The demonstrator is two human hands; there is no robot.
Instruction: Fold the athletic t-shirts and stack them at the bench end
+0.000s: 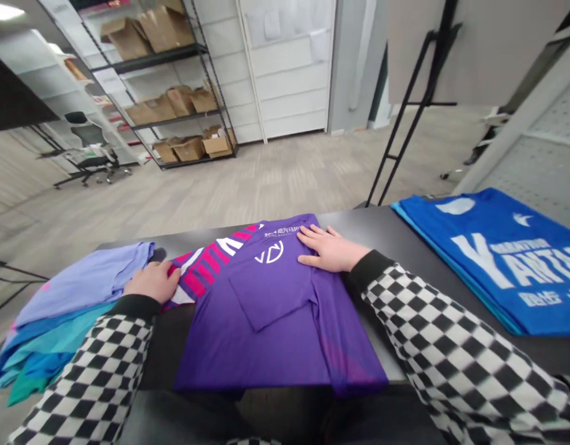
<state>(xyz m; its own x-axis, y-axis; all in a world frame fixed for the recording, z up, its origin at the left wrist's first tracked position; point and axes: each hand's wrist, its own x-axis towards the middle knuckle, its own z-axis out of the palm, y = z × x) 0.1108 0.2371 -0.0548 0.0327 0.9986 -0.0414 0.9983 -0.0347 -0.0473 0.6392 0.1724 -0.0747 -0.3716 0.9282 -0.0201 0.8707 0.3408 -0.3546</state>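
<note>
A purple T-shirt (266, 321) lies folded on the dark table, its sleeve folded in and a white logo near the collar. My right hand (329, 250) rests flat on its upper right part, fingers spread and holding nothing. A pink, white and purple striped garment (204, 272) lies under the shirt's left side, and my left hand (151, 281) presses against its edge, fingers curled. Whether those fingers grip the cloth is hidden. To the left sits a stack of folded lilac, blue and teal shirts (67, 309).
A folded blue shirt (493, 259) with white lettering lies at the table's right end. The dark table (368, 228) has a far edge beyond the shirts. Behind it, a black easel stands on the grey floor, and metal shelves hold cardboard boxes.
</note>
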